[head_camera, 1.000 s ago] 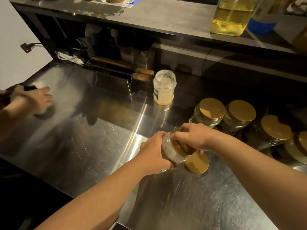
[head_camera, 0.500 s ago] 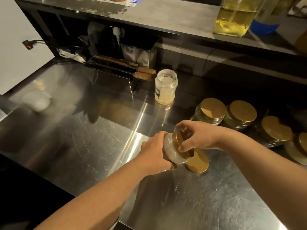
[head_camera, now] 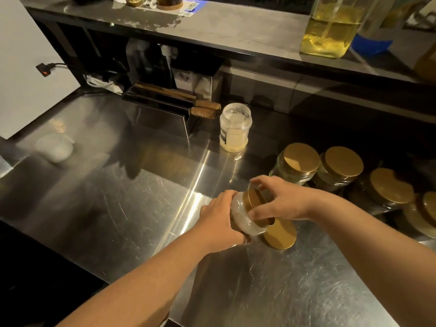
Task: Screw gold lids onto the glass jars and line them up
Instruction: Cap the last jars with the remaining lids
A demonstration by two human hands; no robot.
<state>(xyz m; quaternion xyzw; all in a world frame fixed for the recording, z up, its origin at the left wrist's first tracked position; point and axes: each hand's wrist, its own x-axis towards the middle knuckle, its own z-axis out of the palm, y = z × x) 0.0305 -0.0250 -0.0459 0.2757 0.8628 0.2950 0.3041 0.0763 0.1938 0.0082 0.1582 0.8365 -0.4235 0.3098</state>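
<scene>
My left hand (head_camera: pixel 220 219) grips a clear glass jar (head_camera: pixel 243 219) tilted to the right above the steel counter. My right hand (head_camera: pixel 279 200) curls its fingers round the gold lid (head_camera: pixel 251 199) on the jar's mouth. A loose gold lid (head_camera: pixel 280 234) lies flat on the counter just below the jar. Several lidded jars (head_camera: pixel 298 162) stand in a row at the right. An open jar (head_camera: pixel 235 127) with pale contents and no lid stands further back.
The steel counter (head_camera: pixel 122 208) runs left and forward. A metal holder (head_camera: pixel 162 109) with wooden-handled tools sits at the back, under a shelf carrying a container of yellow liquid (head_camera: pixel 330 27). A pale rounded object (head_camera: pixel 55 147) lies at the far left.
My right hand has turned on the gold lid, fingers shifting round it. Another person's hand at the far left has left the view. The jar stays in my left hand.
</scene>
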